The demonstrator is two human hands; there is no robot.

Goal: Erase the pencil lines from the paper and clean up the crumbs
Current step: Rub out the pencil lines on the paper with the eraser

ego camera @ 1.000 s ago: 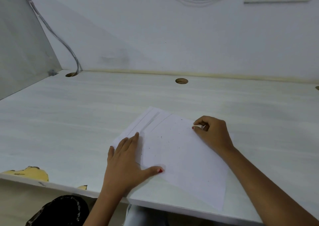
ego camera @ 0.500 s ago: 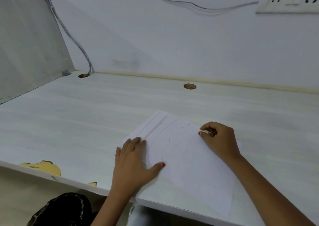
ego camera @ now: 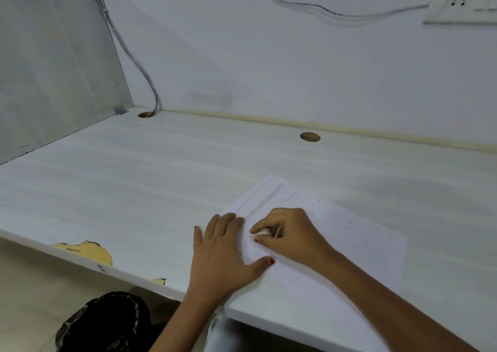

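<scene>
Since a second ago my right hand (ego camera: 293, 233) has slid left across the paper (ego camera: 349, 244), from its far edge to just beside the left hand (ego camera: 223, 249), which has stayed flat. I count one sheet, one eraser (ego camera: 261, 232), two hands and two round holes (ego camera: 310, 137) in the desk (ego camera: 134, 190). A few faint pencil lines (ego camera: 266, 195) run along the sheet's far left corner, though I cannot count them surely, and dark crumbs (ego camera: 347, 217) are scattered over its right half. The paper lies skewed near the desk's front edge, and wide bare desk spreads to the left and behind it as far as the wall. A chipped yellow patch (ego camera: 86, 249) marks the front edge to the left. My right hand's fingers are curled, pinching the small white eraser between thumb and fingertips, its end down on the paper. My left hand lies spread with straight fingers, its thumb out to the right, pressing the sheet's left edge down onto the desk.
</scene>
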